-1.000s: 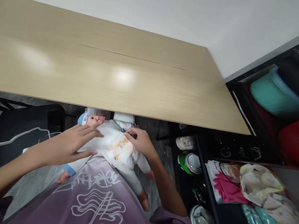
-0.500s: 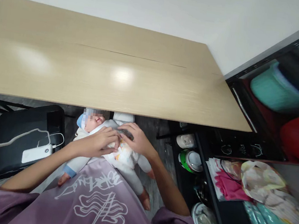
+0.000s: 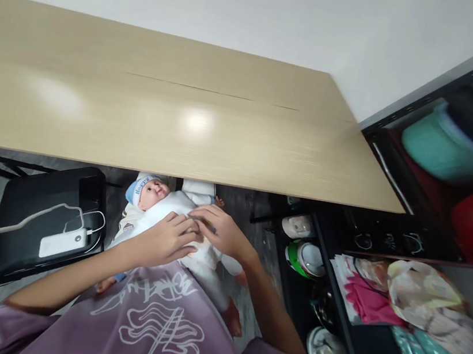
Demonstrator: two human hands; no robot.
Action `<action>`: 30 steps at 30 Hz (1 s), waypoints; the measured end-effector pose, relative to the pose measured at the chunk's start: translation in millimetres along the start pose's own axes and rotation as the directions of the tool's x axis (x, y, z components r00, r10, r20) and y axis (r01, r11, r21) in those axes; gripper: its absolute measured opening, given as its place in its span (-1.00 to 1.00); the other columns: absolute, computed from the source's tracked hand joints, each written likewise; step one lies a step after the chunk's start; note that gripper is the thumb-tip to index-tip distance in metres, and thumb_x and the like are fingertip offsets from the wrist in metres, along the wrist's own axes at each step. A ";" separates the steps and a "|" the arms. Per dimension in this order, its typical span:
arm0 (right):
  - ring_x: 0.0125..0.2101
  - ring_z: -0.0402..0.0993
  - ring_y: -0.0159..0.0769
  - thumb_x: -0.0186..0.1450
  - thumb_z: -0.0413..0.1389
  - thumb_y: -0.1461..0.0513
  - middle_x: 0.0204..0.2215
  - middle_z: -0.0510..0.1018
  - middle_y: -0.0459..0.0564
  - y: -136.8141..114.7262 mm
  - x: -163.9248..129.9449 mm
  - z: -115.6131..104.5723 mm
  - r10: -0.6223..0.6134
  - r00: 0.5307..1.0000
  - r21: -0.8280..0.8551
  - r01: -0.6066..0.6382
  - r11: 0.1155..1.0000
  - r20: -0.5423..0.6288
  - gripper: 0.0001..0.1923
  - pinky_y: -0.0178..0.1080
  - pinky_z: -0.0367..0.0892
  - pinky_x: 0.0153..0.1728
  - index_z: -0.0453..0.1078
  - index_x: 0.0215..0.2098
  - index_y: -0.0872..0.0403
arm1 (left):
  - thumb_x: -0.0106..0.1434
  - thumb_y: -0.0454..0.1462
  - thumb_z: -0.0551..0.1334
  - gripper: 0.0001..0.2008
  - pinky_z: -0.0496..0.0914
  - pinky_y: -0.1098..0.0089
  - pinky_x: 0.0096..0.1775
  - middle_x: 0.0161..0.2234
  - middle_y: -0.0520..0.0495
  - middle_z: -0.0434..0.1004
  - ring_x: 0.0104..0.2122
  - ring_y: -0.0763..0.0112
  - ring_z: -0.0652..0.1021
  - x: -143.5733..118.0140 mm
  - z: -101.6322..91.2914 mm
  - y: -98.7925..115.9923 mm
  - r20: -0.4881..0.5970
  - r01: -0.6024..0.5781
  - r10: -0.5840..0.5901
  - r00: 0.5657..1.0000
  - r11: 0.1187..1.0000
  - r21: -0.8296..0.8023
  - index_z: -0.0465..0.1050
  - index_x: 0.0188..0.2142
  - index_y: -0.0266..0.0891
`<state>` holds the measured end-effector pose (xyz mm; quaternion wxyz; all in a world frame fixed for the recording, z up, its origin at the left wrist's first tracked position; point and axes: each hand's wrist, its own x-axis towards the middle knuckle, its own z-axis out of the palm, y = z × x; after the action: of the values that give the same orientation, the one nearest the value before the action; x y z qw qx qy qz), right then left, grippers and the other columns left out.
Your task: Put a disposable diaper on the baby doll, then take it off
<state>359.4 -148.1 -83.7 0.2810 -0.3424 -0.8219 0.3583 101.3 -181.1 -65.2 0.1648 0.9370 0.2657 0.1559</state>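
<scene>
baby doll on lap, both hands on its torso

baby doll (image 3: pixel 158 204): white suit, blue-and-white cap, lying face up across the person's lap below the near edge of the wooden table (image 3: pixel 149 113). left hand (image 3: pixel 169 239): fingers curled, pressed on the doll's middle; whether it grips cloth cannot be told. right hand (image 3: pixel 218 231): flat, fingers loosely spread, resting on the doll's belly, touching the left. black chair (image 3: pixel 28 202) at left carries a white power bank (image 3: pixel 63 242) with cable. black shelf (image 3: pixel 354 308) at right, cluttered.

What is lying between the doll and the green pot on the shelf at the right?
In the head view, only bare grey floor lies between the doll and the green pot; the right hand rests on the doll.
</scene>
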 end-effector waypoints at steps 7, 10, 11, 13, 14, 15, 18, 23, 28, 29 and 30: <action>0.27 0.63 -0.02 0.49 0.12 0.43 0.23 0.71 0.13 7.2 4.5 16.3 -0.067 0.996 0.036 0.065 0.997 0.055 -0.52 0.13 0.55 0.37 0.59 0.27 -0.04 | 0.72 -0.18 0.22 -0.83 0.36 0.11 0.00 0.00 -0.19 0.65 0.00 0.05 0.55 1.8 -3.5 -1.2 -0.025 -0.068 0.069 0.997 0.997 0.024 0.49 -0.03 -0.20; 0.22 0.64 -0.02 0.53 0.13 0.40 0.17 0.72 0.13 8.5 9.3 17.1 -0.077 0.995 0.035 0.075 0.997 0.057 -0.58 0.11 0.57 0.32 0.58 0.25 -0.04 | 0.74 -0.18 0.18 -0.83 0.34 0.13 0.03 -0.06 -0.13 0.66 -0.02 0.09 0.55 -0.3 -7.6 -2.2 0.005 -0.080 0.080 0.997 0.996 -0.034 0.47 -0.02 -0.18; 0.20 0.65 -0.01 0.56 0.14 0.37 0.15 0.72 0.13 8.5 10.2 16.9 -0.080 0.995 0.035 0.078 0.996 0.052 -0.62 0.10 0.57 0.30 0.59 0.24 -0.04 | 0.74 -0.17 0.17 -0.82 0.33 0.13 0.02 -0.06 -0.12 0.67 -0.03 0.11 0.55 -1.6 -9.2 -2.6 0.013 -0.069 0.069 0.997 0.997 -0.047 0.47 -0.01 -0.18; 0.16 0.65 -0.01 0.59 0.15 0.33 0.10 0.72 0.13 8.6 11.0 16.3 -0.081 0.996 0.025 0.080 0.996 0.043 -0.69 0.10 0.58 0.26 0.60 0.21 -0.05 | 0.74 -0.18 0.16 -0.83 0.34 0.13 0.02 -0.04 -0.14 0.67 -0.04 0.11 0.55 -4.5 -12.1 -3.3 0.030 -0.041 0.042 0.999 0.998 -0.050 0.48 0.05 -0.19; 0.14 0.65 -0.01 0.60 0.15 0.32 0.08 0.72 0.13 8.7 11.3 16.2 -0.080 0.996 0.016 0.079 0.997 0.038 -0.70 0.10 0.58 0.25 0.60 0.20 -0.05 | 0.73 -0.18 0.17 -0.83 0.34 0.12 0.02 -0.03 -0.15 0.67 -0.03 0.10 0.55 -5.9 -13.2 -3.8 0.038 -0.031 0.033 0.999 0.998 -0.045 0.48 0.09 -0.19; 0.12 0.65 -0.01 0.59 0.15 0.32 0.06 0.71 0.12 8.9 11.7 16.3 -0.078 0.996 0.005 0.078 0.997 0.033 -0.70 0.10 0.59 0.23 0.61 0.19 -0.05 | 0.71 -0.19 0.18 -0.83 0.35 0.11 0.03 -0.01 -0.17 0.67 -0.02 0.08 0.55 -6.9 -14.0 -4.4 0.046 -0.026 0.028 0.999 0.999 -0.039 0.48 0.12 -0.20; 0.10 0.64 -0.02 0.58 0.13 0.34 0.03 0.71 0.12 9.2 14.7 18.6 -0.078 0.997 -0.010 0.079 0.997 0.020 -0.69 0.08 0.59 0.22 0.61 0.17 -0.05 | 0.67 -0.19 0.22 -0.82 0.35 0.09 0.04 0.01 -0.20 0.68 0.00 0.04 0.55 -7.7 -15.5 -6.2 0.061 -0.032 0.032 0.998 0.999 -0.010 0.49 0.13 -0.20; 0.09 0.63 -0.03 0.65 0.11 0.22 0.01 0.71 0.12 2.4 17.5 16.5 -0.035 0.999 0.013 0.034 0.999 0.008 -0.77 0.04 0.54 0.22 0.63 0.10 -0.03 | 0.68 -0.26 0.23 -0.91 0.32 0.14 0.03 -0.01 -0.15 0.72 -0.02 0.09 0.57 -9.6 -27.5 -7.6 0.063 -0.056 0.058 0.996 0.998 -0.039 0.52 0.03 -0.19; -0.16 0.60 -0.13 0.73 0.04 -0.07 -0.19 0.71 0.02 -8.4 -37.9 -20.1 0.252 0.957 0.090 -0.266 0.960 0.143 -0.54 -0.09 0.48 0.00 0.63 -0.11 -0.01 | 0.68 -0.28 0.27 -0.89 0.27 0.16 0.11 -0.20 -0.02 0.71 -0.11 0.17 0.56 -37.4 -53.6 -3.3 0.158 -0.019 0.042 0.987 0.990 -0.142 0.55 -0.06 -0.16; -0.25 0.55 -0.16 0.72 0.00 -0.15 -0.27 0.67 -0.01 -9.0 -56.1 -27.8 0.336 0.924 0.096 -0.357 0.929 0.182 -0.43 -0.12 0.45 -0.10 0.62 -0.17 0.00 | 0.69 -0.25 0.29 -0.88 0.26 0.17 0.12 -0.22 -0.01 0.70 -0.12 0.18 0.55 -44.4 -58.0 -1.9 0.167 -0.014 0.042 0.985 0.986 -0.166 0.57 -0.07 -0.15; -0.29 0.53 -0.17 0.71 -0.04 -0.23 -0.31 0.64 -0.02 -8.8 -73.9 -33.6 0.398 0.888 0.126 -0.432 0.893 0.229 -0.35 -0.14 0.43 -0.16 0.63 -0.19 0.00 | 0.68 -0.22 0.31 -0.86 0.25 0.18 0.13 -0.22 0.00 0.70 -0.13 0.20 0.55 -50.0 -61.9 -0.5 0.182 -0.005 0.043 0.982 0.979 -0.203 0.60 -0.08 -0.14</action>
<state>424.9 -195.7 -73.2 0.1437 -0.4477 -0.7185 0.5125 37.0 -194.2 -20.1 0.2811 0.9290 0.2208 0.0961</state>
